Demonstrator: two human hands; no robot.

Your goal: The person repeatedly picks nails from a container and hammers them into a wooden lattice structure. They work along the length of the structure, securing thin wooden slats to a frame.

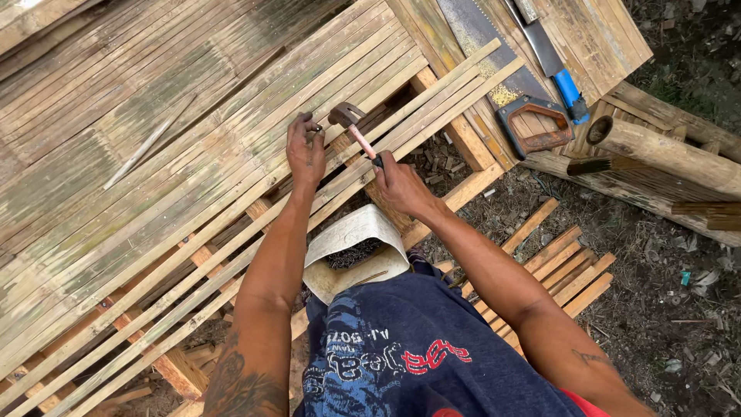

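My right hand (401, 184) grips the reddish handle of a hammer (349, 122), whose rusty head sits just right of my left hand. My left hand (305, 148) pinches a small nail between thumb and fingers against a bamboo slat (231, 166). The long split-bamboo slats (154, 232) lie side by side over a wooden frame (463, 139). A bent white container (355, 239) with several dark nails rests on the frame just before my knees.
A hand saw (502, 69) with a grey and rust handle and a blue-handled knife (559, 69) lie on bamboo at the top right. Thick bamboo poles (671, 150) lie at the right. Short wood offcuts (559, 270) sit on the dirt ground.
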